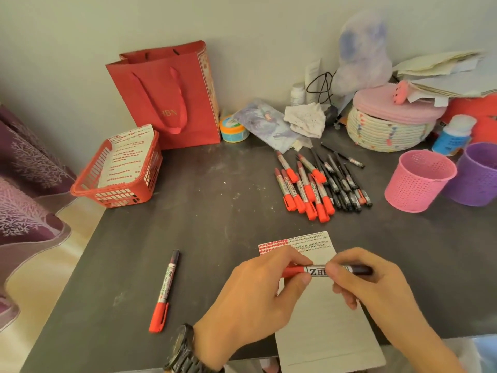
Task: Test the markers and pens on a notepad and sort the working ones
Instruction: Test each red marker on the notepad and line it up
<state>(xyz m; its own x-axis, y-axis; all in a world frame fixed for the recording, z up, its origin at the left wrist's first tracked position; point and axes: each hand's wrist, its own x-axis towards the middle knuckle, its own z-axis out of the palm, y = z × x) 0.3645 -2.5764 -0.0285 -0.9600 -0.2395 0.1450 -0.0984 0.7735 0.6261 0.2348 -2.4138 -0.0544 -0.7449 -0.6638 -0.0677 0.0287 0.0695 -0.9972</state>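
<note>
Held marker: red marker (318, 272) is above the upper half of the notepad (322, 329), at the near edge of the table (215, 211).
Long axis: runs left to right, roughly parallel to the table's near edge; red end to the left, dark end to the right.
Left hand: left hand (255, 297) is closed round the red end, thumb and fingers pinching it.
Right hand: right hand (382, 294) pinches the barrel towards the dark end.
Step in hand: judged to be uncapping; whether a cap has begun to part cannot be told.
Key relation: the hands grip opposite ends, so the pull would go along the axis, hands moving apart; the blank paper lies directly below.
Notepad marks: red and dark test strokes (295, 244) fill only its far edge.
Untested stock: pile of markers and pens (317, 184) lies towards the far right, nearer the right hand.
Lone marker: one red marker (165, 289) lies left of the notepad, well apart.
Containers: pink cup (419, 179) and purple cup (478, 176) stand at the right edge; red basket (118, 170) at the left edge.
</note>
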